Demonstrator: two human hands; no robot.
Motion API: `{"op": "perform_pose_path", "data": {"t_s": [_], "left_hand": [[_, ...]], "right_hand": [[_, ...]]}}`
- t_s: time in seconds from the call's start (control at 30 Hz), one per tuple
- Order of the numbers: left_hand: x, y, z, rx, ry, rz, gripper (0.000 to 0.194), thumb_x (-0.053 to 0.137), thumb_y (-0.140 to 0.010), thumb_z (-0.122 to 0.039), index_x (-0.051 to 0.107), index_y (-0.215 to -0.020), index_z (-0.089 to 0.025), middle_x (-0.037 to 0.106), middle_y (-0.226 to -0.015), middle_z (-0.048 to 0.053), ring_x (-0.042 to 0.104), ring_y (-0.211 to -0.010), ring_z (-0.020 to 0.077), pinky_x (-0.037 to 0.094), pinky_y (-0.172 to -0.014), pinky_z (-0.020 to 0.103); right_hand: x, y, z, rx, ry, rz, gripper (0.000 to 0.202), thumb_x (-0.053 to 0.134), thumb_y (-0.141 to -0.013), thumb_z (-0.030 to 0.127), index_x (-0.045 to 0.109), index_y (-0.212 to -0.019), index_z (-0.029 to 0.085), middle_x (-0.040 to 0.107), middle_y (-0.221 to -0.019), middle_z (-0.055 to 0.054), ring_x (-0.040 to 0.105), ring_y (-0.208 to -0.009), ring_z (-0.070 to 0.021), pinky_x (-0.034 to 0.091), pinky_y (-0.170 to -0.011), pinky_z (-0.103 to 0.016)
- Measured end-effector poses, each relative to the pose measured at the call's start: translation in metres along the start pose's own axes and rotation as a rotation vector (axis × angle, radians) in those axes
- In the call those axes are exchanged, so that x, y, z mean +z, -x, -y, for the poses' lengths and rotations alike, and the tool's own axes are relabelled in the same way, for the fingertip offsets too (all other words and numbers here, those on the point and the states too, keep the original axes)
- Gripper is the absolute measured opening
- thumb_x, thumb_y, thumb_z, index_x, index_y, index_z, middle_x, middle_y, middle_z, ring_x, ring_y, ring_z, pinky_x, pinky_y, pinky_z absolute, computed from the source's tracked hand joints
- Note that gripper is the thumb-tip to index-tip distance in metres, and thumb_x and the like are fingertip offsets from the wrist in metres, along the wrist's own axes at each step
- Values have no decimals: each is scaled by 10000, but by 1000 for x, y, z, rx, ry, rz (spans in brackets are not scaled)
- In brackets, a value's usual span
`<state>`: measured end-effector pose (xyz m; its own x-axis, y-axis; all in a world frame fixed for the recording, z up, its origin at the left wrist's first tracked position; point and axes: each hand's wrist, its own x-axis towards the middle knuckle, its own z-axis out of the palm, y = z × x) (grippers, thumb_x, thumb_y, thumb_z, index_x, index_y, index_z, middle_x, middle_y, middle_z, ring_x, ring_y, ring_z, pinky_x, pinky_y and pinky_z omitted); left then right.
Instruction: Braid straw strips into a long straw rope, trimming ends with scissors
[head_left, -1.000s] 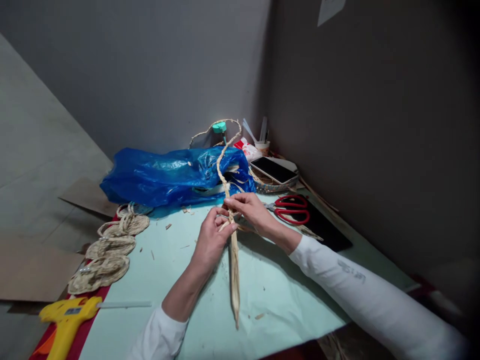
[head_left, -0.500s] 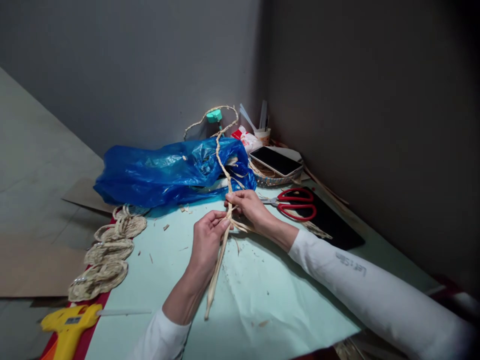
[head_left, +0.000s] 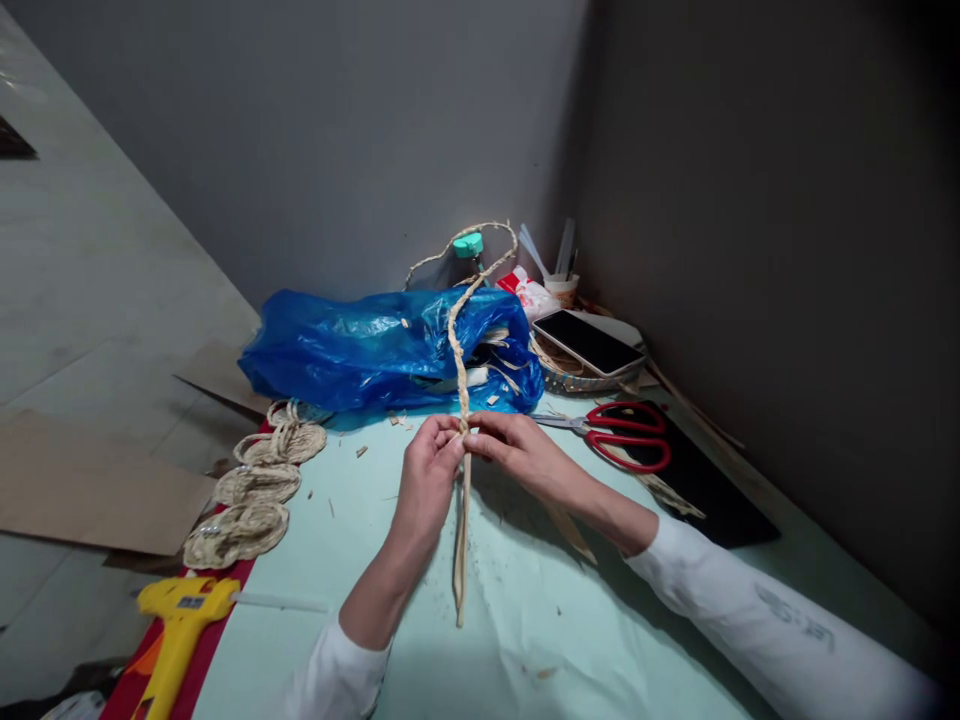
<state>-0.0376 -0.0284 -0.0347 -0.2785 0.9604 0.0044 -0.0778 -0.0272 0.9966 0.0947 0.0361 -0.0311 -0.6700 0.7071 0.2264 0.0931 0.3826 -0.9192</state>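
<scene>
A pale straw-coloured braid (head_left: pixel 459 362) runs from the back of the table, over a blue plastic bag (head_left: pixel 337 345), down to my hands. My left hand (head_left: pixel 431 465) pinches its lower end between thumb and fingers. Touching it from the other side, my right hand (head_left: pixel 517 450) is also closed on the braid, thumb and fingertips at the same spot. Loose unbraided strands (head_left: pixel 462 560) hang down below my fingers, and another strand end (head_left: pixel 574 535) sticks out under my right wrist. The exact crossing of the strands is hidden by my fingertips.
Red-handled scissors (head_left: pixel 626 437) lie on a black flat panel (head_left: pixel 720 505) at right. Behind are a phone (head_left: pixel 589 342) on a basket and a small cup (head_left: pixel 561 289). Left are small woven straw sandals (head_left: pixel 259 484) and a yellow glue gun (head_left: pixel 180 625). Straw scraps litter the green sheet (head_left: pixel 360 600).
My view has shifted left, so things sit further right. My right hand has come down beside my left at the braid's end. The side strands have swung under my right wrist.
</scene>
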Motion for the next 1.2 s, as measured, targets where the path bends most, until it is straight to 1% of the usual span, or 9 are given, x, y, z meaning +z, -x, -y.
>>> {"op": "perform_pose_path", "data": {"t_s": [0.17, 0.23, 0.4, 0.57, 0.7, 0.8, 1.03, 1.13, 1.2], "left_hand": [[-2, 3, -3, 84, -230, -21, 160, 584, -821, -277, 502, -949, -227, 626, -688, -27, 523, -593, 128, 361, -574, 219], [-3, 4, -6, 132, -365, -45, 85, 571, -835, -294, 553, -869, -219, 633, -677, -9, 544, -624, 149, 366, -602, 237], [1, 13, -12, 256, -619, -126, 138, 524, -876, -283, 589, -772, -218, 656, -710, 10, 589, -688, 174, 372, -664, 259], [8, 19, -1, 584, -938, -195, 185, 492, -875, -152, 621, -751, -199, 620, -692, 30, 564, -668, 169, 359, -650, 269], [12, 21, 9, 844, -1177, -240, 249, 475, -870, -85, 682, -967, -183, 625, -750, 58, 567, -718, 179, 380, -641, 275], [15, 22, 13, 944, -1304, -267, 273, 474, -872, -71, 660, -1057, -146, 621, -747, 71, 559, -712, 186, 383, -610, 284], [26, 24, 24, 942, -1517, -218, 305, 462, -869, -65, 609, -1137, -73, 641, -813, 108, 557, -742, 215, 414, -598, 310], [25, 24, 18, 849, -1347, -125, 295, 532, -881, -168, 628, -1151, -97, 652, -866, 116, 547, -808, 237, 440, -654, 334], [20, 22, 8, 766, -1119, -49, 218, 554, -886, -226, 692, -1045, -168, 658, -887, 93, 542, -830, 229, 448, -717, 345]], "right_hand": [[0, -1, -6, 73, -75, -93, 219, 535, -842, 274, 612, -676, 154, 516, -605, 26, 445, -600, -111, 336, -576, -223], [1, -1, -7, 117, -114, -154, 214, 558, -815, 283, 598, -650, 153, 521, -589, 24, 449, -583, -109, 335, -565, -225], [4, 0, -6, 135, -125, -258, 223, 576, -805, 298, 600, -639, 151, 594, -604, 2, 502, -583, -114, 371, -593, -233], [6, 1, -9, 142, -141, -292, 229, 556, -834, 328, 629, -705, 154, 674, -660, -25, 509, -526, -110, 388, -543, -230], [3, -1, -12, 123, -136, -316, 248, 565, -838, 356, 640, -710, 157, 676, -679, -24, 516, -512, -107, 389, -525, -232], [0, -2, -14, 135, -130, -325, 269, 586, -825, 387, 642, -702, 155, 640, -642, -9, 491, -494, -101, 367, -510, -232], [5, -3, -20, 181, -254, -354, 279, 631, -768, 417, 601, -675, 156, 526, -575, 28, 414, -511, -95, 312, -500, -226], [4, -5, -20, 215, -354, -383, 277, 657, -728, 418, 591, -676, 154, 536, -604, 20, 428, -550, -102, 317, -513, -224], [2, -6, -19, 234, -408, -387, 272, 662, -711, 404, 573, -651, 153, 546, -605, 16, 437, -556, -102, 320, -525, -225]]}}
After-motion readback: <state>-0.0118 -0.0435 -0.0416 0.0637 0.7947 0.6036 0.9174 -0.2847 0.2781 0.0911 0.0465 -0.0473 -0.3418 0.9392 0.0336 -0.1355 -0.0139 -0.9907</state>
